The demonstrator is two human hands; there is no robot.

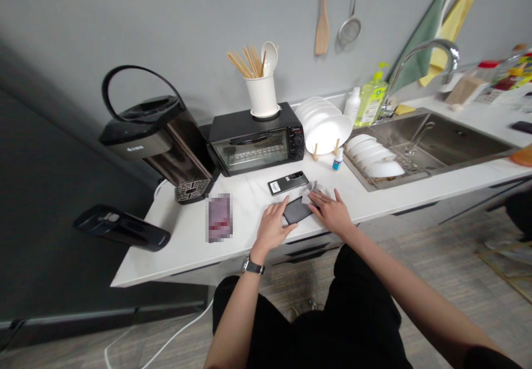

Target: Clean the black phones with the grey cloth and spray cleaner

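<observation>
A dark smartphone [296, 212] lies flat on the white countertop [249, 194] in front of me. My left hand [272, 224] steadies its left end, thumb at the near edge and fingers at the far edge. With the fingers of my right hand [332, 212] I press a crumpled greyish-white wiping cloth [310, 191] on the phone's right end. Just beyond lies a second dark phone [288, 183] with a white label. A small white and blue bottle [337, 159] stands upright farther back, right of both phones.
Behind are a toaster oven [253, 147] topped by a utensil holder [262, 95], a plate rack [324, 128] and a sink [449, 136] with bowls. At left stand a black drink dispenser [166, 142], a dark cylindrical appliance [122, 227] and a blurred-out packet [220, 218].
</observation>
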